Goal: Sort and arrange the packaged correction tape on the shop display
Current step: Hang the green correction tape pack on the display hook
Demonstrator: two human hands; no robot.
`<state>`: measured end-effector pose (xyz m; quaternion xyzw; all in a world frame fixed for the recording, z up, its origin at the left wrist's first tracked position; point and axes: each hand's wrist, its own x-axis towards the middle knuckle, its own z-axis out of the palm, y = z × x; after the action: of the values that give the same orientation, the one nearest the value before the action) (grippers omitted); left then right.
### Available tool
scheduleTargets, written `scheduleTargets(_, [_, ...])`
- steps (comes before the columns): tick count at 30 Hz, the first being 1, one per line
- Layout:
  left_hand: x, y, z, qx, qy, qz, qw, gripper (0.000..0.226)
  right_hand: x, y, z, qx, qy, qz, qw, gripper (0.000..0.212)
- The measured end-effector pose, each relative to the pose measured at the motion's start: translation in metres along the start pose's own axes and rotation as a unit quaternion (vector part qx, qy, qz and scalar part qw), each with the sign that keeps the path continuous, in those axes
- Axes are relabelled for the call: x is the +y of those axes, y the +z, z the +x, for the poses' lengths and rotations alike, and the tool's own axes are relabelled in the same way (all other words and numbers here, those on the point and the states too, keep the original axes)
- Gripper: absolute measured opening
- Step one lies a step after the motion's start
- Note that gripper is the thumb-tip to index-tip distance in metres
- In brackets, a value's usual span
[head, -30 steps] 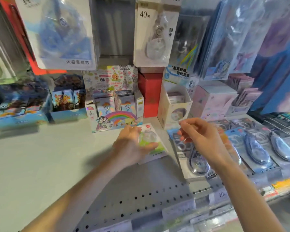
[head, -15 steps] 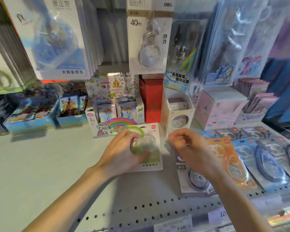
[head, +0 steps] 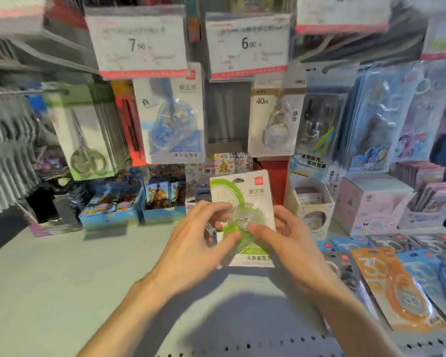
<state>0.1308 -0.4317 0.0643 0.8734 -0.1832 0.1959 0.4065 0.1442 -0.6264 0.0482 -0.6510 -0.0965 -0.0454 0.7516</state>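
Note:
A green-and-white correction tape pack [head: 242, 194] is held upright above the grey shelf [head: 62, 279], in the middle of the view. My left hand [head: 198, 251] grips its left side, thumb on the clear blister. My right hand [head: 289, 243] holds its right side, thumb on the blister too. Above hang a blue correction tape pack [head: 173, 119] and a white 40m pack [head: 276, 119] on hooks, with an empty hook gap [head: 227, 117] between them. Orange, blue and grey packs [head: 397, 287] lie flat on the shelf at the right.
Price tags reading 7.00 [head: 137, 45] and 6.00 [head: 247, 45] hang over the hooks. Scissors packs [head: 85, 132] hang at the left. Small card boxes [head: 162, 199] and a pink box [head: 368, 202] stand along the back of the shelf. A perforated shelf edge [head: 255, 346] runs along the front.
The green pack has been lifted off the shelf and stood upright. My right hand has come over and taken its right side. The view has tilted up toward the hooks.

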Motion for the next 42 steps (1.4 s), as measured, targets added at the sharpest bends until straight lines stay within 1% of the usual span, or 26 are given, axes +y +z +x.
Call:
scheduleTargets(3, [0.003, -0.034, 0.002, 0.037, -0.021, -0.081, 0.996, 0.028, -0.013, 0.014, 0.001, 0.017, -0.031, 0.035, 0.999, 0.024])
scheduleTargets(6, [0.008, -0.069, 0.005, 0.075, -0.014, -0.157, 0.985, 0.02, -0.026, 0.025, 0.003, 0.006, -0.063, 0.023, 0.998, 0.022])
scheduleTargets(9, [0.017, -0.105, 0.014, 0.116, 0.011, -0.189, 0.975, 0.012, -0.041, 0.033, 0.006, -0.002, -0.105, 0.02, 0.994, 0.021])
scheduleTargets(11, [0.025, -0.127, 0.023, 0.132, 0.016, -0.207, 0.969, 0.006, -0.052, 0.039, 0.009, -0.012, -0.136, 0.014, 0.991, 0.025])
scheduleTargets(14, [0.038, -0.151, 0.039, 0.142, 0.011, -0.232, 0.962, 0.006, -0.069, 0.047, 0.013, -0.032, -0.166, -0.003, 0.986, 0.026])
scheduleTargets(18, [0.055, -0.166, 0.053, 0.138, -0.008, -0.28, 0.95, 0.01, -0.081, 0.052, 0.017, -0.048, -0.186, -0.003, 0.981, 0.036])
scheduleTargets(22, [0.067, -0.173, 0.055, 0.148, -0.035, -0.279, 0.948, 0.01, -0.086, 0.056, 0.02, -0.05, -0.197, -0.03, 0.979, 0.028])
scheduleTargets(24, [0.071, -0.176, 0.053, 0.153, -0.023, -0.293, 0.943, 0.009, -0.086, 0.057, 0.022, -0.048, -0.201, -0.035, 0.978, 0.027])
scheduleTargets(30, [0.085, -0.184, 0.049, 0.143, 0.025, -0.354, 0.924, 0.017, -0.093, 0.076, 0.031, -0.077, -0.215, -0.056, 0.972, 0.026])
scheduleTargets(36, [0.091, -0.186, 0.049, 0.145, 0.03, -0.353, 0.924, 0.019, -0.106, 0.102, 0.045, -0.076, -0.21, -0.055, 0.973, 0.024])
scheduleTargets(42, [0.089, -0.186, 0.048, 0.139, 0.034, -0.342, 0.929, 0.019, -0.105, 0.108, 0.051, -0.061, -0.209, -0.045, 0.975, 0.023])
